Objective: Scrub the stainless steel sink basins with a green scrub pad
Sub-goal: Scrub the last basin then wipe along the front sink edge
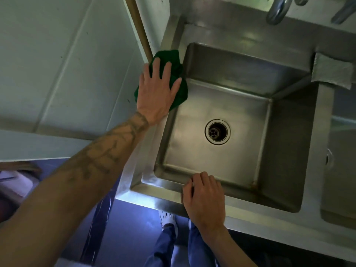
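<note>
Left hand: your left hand (156,89) lay flat and spread wide, palm down, fingers (166,71) fanned, pressing the scrub pad against the sink's left rim; it pressed rather than gripped.
Scrub pad: the green scrub pad (180,89) was dark green, soft and crumpled into uneven folds, sitting on the left rim of the basin near its far left corner, one edge hanging over into the basin.
Right hand: your right hand (204,197) rested on the near rim with its fingers curled loosely inward, knuckles up, holding nothing.
Basin: the sink basin (240,116) was brushed stainless steel, square with rounded inner corners, steep flat walls and a dull, streaked sheen.
Drain: the drain (217,132) was a round metal ring in the middle of the basin floor, with a dark slotted strainer inside.
Rim: the near rim (154,197) was a flat steel band with a raised rolled edge, catching bright light at its left corner.
Second basin: another steel basin (339,189) showed partly at the right edge.
Cloth: a grey, coarse-textured rectangular cloth (331,73) lay draped over the divider at the far right corner.
Faucet: a curved, polished metal faucet (277,10) reached in from the top.
Wall: the pale panelled wall (57,64) stood just beside the sink's left side.
</note>
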Demonstrator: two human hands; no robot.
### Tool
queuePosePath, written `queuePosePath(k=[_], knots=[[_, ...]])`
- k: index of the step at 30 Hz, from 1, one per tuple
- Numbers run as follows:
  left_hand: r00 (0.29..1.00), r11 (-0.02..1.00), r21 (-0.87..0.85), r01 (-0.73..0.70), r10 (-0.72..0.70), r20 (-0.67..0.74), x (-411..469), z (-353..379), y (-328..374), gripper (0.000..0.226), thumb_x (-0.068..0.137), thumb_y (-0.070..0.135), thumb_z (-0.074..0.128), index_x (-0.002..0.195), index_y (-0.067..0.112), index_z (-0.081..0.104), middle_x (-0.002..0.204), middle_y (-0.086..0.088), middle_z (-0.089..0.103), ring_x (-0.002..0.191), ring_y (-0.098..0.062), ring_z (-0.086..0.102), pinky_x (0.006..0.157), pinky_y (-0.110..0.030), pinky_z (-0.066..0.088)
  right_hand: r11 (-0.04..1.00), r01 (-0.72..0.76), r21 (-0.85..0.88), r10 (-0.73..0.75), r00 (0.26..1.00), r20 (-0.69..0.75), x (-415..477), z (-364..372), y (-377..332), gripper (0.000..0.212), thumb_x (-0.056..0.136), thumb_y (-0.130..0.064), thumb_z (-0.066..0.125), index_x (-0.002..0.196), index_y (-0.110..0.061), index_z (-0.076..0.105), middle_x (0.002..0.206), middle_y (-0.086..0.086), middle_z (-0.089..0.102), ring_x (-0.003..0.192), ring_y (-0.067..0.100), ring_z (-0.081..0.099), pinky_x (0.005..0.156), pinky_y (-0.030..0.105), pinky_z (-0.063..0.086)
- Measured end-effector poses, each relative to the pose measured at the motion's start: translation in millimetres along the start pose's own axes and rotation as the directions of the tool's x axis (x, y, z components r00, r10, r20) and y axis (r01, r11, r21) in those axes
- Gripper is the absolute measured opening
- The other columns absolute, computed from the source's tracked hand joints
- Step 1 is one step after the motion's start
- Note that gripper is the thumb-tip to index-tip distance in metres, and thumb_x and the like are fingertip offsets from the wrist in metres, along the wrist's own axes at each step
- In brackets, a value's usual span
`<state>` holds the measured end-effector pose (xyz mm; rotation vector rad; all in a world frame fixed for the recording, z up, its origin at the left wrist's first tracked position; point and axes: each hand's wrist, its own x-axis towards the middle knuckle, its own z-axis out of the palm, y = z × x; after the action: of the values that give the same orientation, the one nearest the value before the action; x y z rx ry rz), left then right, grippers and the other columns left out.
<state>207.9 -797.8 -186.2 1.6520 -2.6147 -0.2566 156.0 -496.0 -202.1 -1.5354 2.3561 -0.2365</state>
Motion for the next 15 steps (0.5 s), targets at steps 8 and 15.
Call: queuePosePath(k=[8, 15], knots=[[1.000, 0.999, 0.039, 0.018, -0.017, -0.008, 19, -3, 8, 0.065, 0.114, 0.054, 0.027, 0.162, 0.013, 0.037, 0.170, -0.018, 0.032, 0.151, -0.046, 0.034, 0.123, -0.055, 0.035, 1.000, -0.008, 0.009, 0.008, 1.000, 0.001, -1, 0, -1, 0.019, 0.097, -0.025, 0.051, 0.087, -0.015, 0.064, 0.083, 0.003, 0.059, 0.074, 0.023, 0.055, 0.071, 0.042, 0.051], [0.999, 0.999, 0.032, 0.041, -0.041, -0.015, 44, -6, 15, 0.064, 0.113, 0.054, 0.027, 0.161, 0.013, 0.037, 0.170, -0.019, 0.030, 0.150, -0.045, 0.035, 0.122, -0.054, 0.034, 1.000, -0.022, 0.010, 0.022, 1.000, 0.005, -2, 0, -1, 0.020, 0.098, -0.025, 0.051, 0.086, -0.015, 0.063, 0.083, 0.003, 0.059, 0.075, 0.022, 0.054, 0.073, 0.042, 0.051]])
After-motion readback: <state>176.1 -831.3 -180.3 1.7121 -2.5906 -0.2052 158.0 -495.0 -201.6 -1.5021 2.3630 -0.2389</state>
